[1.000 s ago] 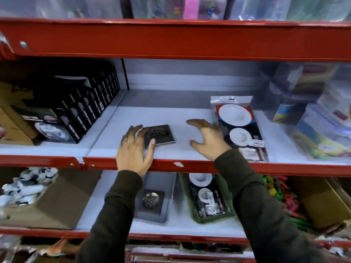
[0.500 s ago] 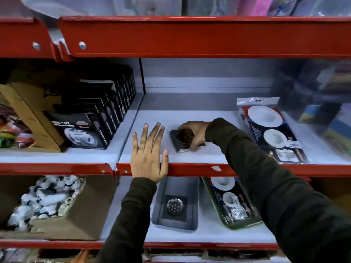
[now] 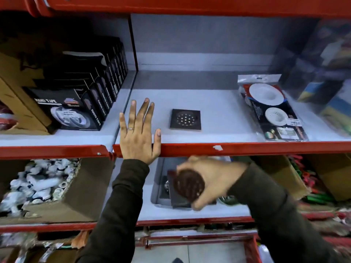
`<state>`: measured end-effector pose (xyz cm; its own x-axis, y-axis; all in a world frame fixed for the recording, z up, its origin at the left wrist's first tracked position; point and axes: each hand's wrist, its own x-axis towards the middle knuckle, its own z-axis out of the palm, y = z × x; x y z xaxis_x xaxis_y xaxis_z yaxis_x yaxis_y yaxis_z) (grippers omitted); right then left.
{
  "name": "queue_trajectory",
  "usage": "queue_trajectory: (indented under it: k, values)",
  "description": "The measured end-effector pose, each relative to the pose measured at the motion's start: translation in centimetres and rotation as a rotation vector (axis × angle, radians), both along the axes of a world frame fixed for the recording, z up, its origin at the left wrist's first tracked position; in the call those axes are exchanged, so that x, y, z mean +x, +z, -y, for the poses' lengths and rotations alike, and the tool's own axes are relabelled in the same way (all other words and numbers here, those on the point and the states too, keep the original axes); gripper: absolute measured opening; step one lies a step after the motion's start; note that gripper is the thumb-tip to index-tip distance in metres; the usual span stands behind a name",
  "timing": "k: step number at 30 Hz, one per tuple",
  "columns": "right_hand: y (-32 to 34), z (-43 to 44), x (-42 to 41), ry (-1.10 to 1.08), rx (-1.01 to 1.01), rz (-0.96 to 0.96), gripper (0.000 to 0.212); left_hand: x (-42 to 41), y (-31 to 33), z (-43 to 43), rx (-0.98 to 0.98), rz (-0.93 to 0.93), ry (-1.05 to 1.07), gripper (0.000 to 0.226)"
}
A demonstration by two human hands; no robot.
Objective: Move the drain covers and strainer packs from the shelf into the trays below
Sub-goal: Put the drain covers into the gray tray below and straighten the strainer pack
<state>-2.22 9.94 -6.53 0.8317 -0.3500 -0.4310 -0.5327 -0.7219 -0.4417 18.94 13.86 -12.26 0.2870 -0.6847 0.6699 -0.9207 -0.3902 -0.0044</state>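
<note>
Drain cover (image 3: 187, 187): pinched in right hand (image 3: 212, 182), over grey tray (image 3: 157, 179) on the lower shelf. Second cover (image 3: 185, 120): on upper shelf (image 3: 218, 118). Strainer pack (image 3: 271, 109): same shelf, right. Left hand (image 3: 138, 131): spread flat, on the shelf edge. Black boxes (image 3: 76, 109): "NANO TAPE".

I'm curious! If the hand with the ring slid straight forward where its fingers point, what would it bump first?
Probably nothing soon: the left hand points over bare shelf toward the back wall. The drain cover lies off to its right.

Square dark drain cover (image 3: 185, 119) flat on shelf (image 3: 218, 118).
</note>
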Motion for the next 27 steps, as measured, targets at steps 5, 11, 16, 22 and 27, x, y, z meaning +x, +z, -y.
queue_trajectory:
  k: [5, 11, 16, 22, 27]
  values:
    - [-13.1, 1.5, 4.3, -0.094, 0.000, -0.285, 0.082, 0.2, -0.3, 0.1, -0.017, 0.024, -0.003, 0.064]
    - [-22.0, 3.0, 7.9, -0.230, -0.169, -0.232, 0.079, 0.4, -0.5, 0.3, -0.029, 0.031, -0.010, 0.063]
    - [-25.2, 2.6, 7.9, -0.242, -0.199, -0.171, 0.090, 0.3, -0.5, 0.3, -0.014, 0.023, -0.007, 0.064]
    - [-19.5, 0.5, 6.7, -0.258, -0.202, 0.250, 0.052, 0.3, -0.3, 0.2, 0.011, 0.004, -0.004, 0.066]
    - [-8.9, -2.9, 4.5, -0.183, -0.396, 1.004, 0.027, 0.3, -0.5, 0.1, 0.020, -0.008, -0.011, 0.066]
